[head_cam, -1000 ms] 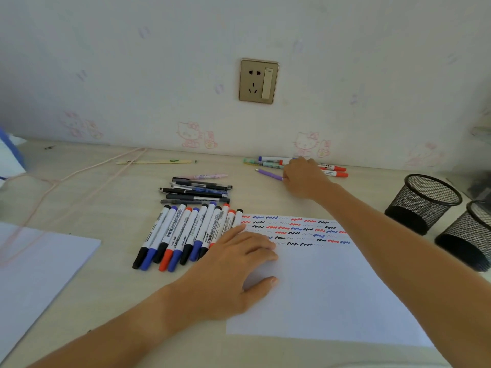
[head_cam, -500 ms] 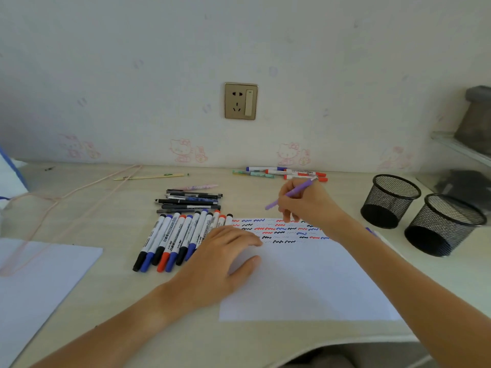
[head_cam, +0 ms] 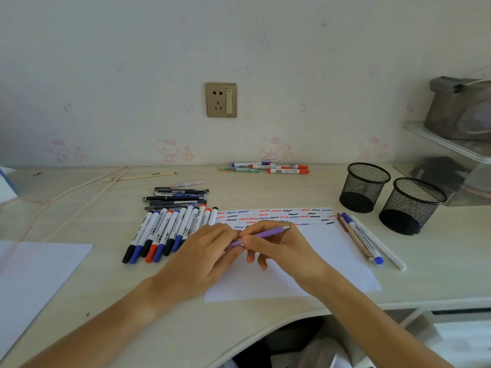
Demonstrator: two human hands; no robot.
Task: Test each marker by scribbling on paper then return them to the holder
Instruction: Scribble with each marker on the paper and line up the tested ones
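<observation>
A purple pen [head_cam: 268, 233] lies level between both hands above the white paper [head_cam: 332, 256]. My right hand [head_cam: 279, 245] grips its barrel. My left hand [head_cam: 207, 253] holds its left end, which the fingers hide. The paper's top strip carries red, blue and black squiggles [head_cam: 281, 215]. A row of several markers with black, blue and red caps [head_cam: 164, 232] lies left of the paper. Two empty black mesh holders [head_cam: 364, 185] [head_cam: 411, 204] stand at the right.
Dark pens [head_cam: 178, 197] are stacked behind the marker row. More markers [head_cam: 276, 168] lie by the wall, and three pens [head_cam: 366, 240] lie right of the paper. Another sheet [head_cam: 32, 272] is at the left, with a pink cord [head_cam: 69, 192] and a shelf [head_cam: 451, 144] at the right.
My right hand picked up the purple pen near the wall and brought it down over the paper. My left hand lifted off the paper and took the pen's left end.
</observation>
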